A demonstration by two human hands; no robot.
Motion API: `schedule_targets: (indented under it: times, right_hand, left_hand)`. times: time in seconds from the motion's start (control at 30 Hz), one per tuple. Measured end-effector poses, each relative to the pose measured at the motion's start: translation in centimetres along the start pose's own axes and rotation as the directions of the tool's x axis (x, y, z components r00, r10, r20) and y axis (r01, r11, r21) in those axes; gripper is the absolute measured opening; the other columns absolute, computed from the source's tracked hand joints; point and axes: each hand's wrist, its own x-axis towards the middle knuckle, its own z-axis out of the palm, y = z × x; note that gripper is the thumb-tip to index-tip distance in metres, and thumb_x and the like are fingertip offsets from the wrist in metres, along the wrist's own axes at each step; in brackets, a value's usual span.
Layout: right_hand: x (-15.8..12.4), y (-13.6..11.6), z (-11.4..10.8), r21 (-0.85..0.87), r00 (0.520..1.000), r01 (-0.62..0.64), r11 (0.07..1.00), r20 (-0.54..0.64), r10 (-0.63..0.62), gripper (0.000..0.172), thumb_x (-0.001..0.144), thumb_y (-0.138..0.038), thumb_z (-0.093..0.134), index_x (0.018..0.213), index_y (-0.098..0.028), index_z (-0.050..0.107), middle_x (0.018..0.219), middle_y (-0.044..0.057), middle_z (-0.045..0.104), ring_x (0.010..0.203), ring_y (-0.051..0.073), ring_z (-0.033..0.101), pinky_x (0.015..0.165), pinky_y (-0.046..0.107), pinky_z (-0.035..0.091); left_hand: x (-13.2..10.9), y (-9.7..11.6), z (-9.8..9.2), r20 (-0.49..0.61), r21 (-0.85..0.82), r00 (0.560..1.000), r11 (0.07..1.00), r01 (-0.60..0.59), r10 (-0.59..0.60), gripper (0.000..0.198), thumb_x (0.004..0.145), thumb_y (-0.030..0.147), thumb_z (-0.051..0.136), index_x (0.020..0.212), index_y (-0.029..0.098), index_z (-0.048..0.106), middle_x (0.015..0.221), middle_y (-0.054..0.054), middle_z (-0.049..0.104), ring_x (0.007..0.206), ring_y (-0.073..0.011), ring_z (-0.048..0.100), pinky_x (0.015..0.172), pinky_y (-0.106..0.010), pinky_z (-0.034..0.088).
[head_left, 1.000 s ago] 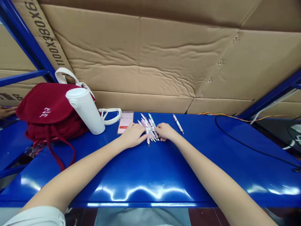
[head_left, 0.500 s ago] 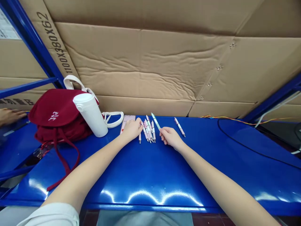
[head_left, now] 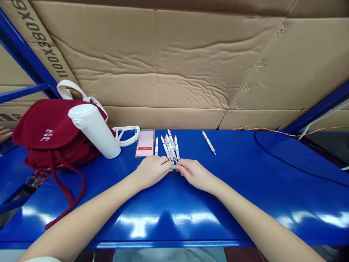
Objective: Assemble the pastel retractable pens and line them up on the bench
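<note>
Left hand (head_left: 151, 171), right hand (head_left: 194, 178): fingers (head_left: 164, 164) closed, both meeting on a teal-tipped pen (head_left: 173, 166). Pink-and-white pens (head_left: 171, 148) lie gathered in a bunch; one separate pen (head_left: 208, 142) remains apart, to the right.

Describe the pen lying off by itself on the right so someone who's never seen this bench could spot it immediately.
On the glossy blue metal bench, find the bunch of pink-and-white pens near the middle. To its right lies a single pink-and-white pen, slanted and touching nothing; it is the only pen on that side of the bunch.
</note>
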Motion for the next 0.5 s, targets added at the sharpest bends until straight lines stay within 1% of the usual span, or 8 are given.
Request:
schedule_targets:
  times: [0.07,0.13,0.23,0.33,0.4,0.43,0.5]
  right_hand:
    - [-0.1,0.0,0.3,-0.051,1.000,0.016,0.999,-0.008,-0.016,0.025,0.093,-0.028,0.037,0.078,-0.019,0.055,0.076,0.003,0.063,0.070,0.015,0.058,0.064,0.025,0.042]
    - [-0.1,0.2,0.6,-0.137,0.999,0.036,0.990,-0.012,-0.038,0.024,0.093,-0.028,0.037,0.082,-0.019,0.055,0.081,0.004,0.063,0.072,0.016,0.058,0.063,0.025,0.041]
    - [-0.1,0.5,1.2,-0.284,0.998,0.063,0.957,-0.006,-0.068,0.024,0.094,-0.028,0.035,0.085,-0.018,0.056,0.083,0.006,0.063,0.071,0.016,0.058,0.062,0.026,0.040]
    - [-0.1,0.8,1.9,-0.371,0.994,0.097,0.924,-0.004,-0.106,0.025,0.094,-0.027,0.034,0.086,-0.017,0.055,0.084,0.008,0.062,0.071,0.017,0.057,0.063,0.027,0.041]
    - [-0.1,0.7,2.0,-0.359,0.991,0.119,0.926,-0.019,-0.134,0.023,0.094,-0.026,0.035,0.086,-0.016,0.054,0.085,0.008,0.061,0.073,0.018,0.057,0.064,0.027,0.042]
    - [-0.1,0.7,1.9,-0.324,0.990,0.117,0.939,-0.032,-0.134,0.020,0.093,-0.027,0.038,0.087,-0.017,0.054,0.086,0.008,0.061,0.074,0.018,0.057,0.065,0.027,0.042]
    - [0.0,0.5,1.5,-0.209,0.995,0.082,0.975,-0.047,-0.093,0.017,0.092,-0.031,0.042,0.090,-0.018,0.053,0.086,0.006,0.060,0.073,0.016,0.057,0.064,0.026,0.042]
  left_hand:
    - [-0.1,-0.1,0.1,-0.017,-0.012,1.000,1.000,-0.009,0.009,0.033,0.096,0.033,0.032,0.092,0.019,0.061,0.079,-0.003,0.061,0.068,-0.0133,0.058,0.057,-0.024,0.043]
    - [-0.3,-0.2,0.1,-0.011,-0.043,1.000,0.999,-0.018,0.017,0.034,0.097,0.033,0.031,0.093,0.019,0.061,0.078,-0.003,0.062,0.068,-0.0128,0.059,0.058,-0.023,0.044]
    - [-0.6,-0.4,0.0,0.030,-0.093,0.999,0.995,-0.018,0.021,0.034,0.097,0.033,0.031,0.096,0.018,0.061,0.082,-0.004,0.062,0.073,-0.0138,0.060,0.061,-0.024,0.046]
    - [-0.8,-0.4,0.1,0.077,-0.120,0.997,0.993,0.010,-0.001,0.036,0.097,0.034,0.029,0.098,0.017,0.061,0.082,-0.005,0.061,0.073,-0.0146,0.060,0.062,-0.024,0.047]
    - [-0.9,-0.3,0.1,0.098,-0.135,0.995,0.990,0.029,-0.016,0.036,0.097,0.033,0.028,0.099,0.017,0.060,0.080,-0.005,0.061,0.072,-0.0152,0.060,0.062,-0.025,0.047]
    - [-0.9,-0.3,0.0,0.105,-0.146,0.994,0.988,0.044,-0.029,0.035,0.097,0.033,0.028,0.101,0.017,0.058,0.081,-0.005,0.062,0.072,-0.0157,0.060,0.063,-0.025,0.048]
    - [-0.8,-0.3,-0.2,0.114,-0.174,0.991,0.981,0.085,-0.066,0.030,0.096,0.033,0.031,0.104,0.017,0.055,0.085,-0.005,0.064,0.074,-0.0165,0.062,0.064,-0.026,0.048]
